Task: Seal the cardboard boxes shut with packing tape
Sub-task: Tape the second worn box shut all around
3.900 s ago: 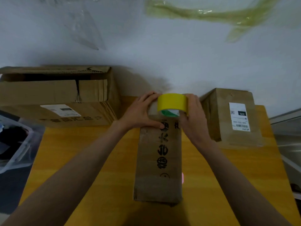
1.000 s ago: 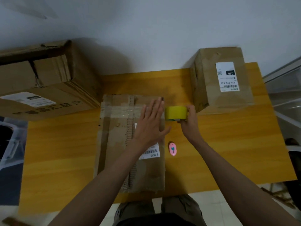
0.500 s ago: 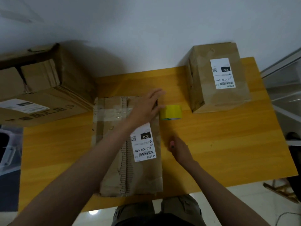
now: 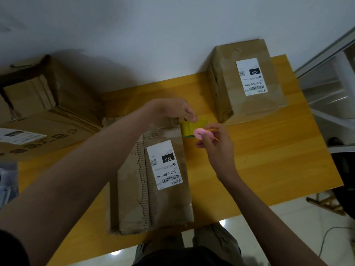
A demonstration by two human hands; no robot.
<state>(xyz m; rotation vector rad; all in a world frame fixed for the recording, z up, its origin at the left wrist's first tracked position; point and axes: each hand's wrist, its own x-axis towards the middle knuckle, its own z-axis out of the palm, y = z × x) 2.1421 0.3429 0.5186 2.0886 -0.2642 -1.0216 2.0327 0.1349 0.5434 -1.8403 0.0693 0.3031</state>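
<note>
- While the left hand rests at the far end of the flat brown cardboard box, its fingers curl down onto the yellow roll of packing tape just beside that box.
- The right hand pinches a small pink oval cutter between its fingertips, right over the roll.
- This box lies at the near edge of the yellow wooden worktop.
- An upright labelled cardboard box stands at the far right corner.
- A large open cardboard box sits on the far left.
</note>
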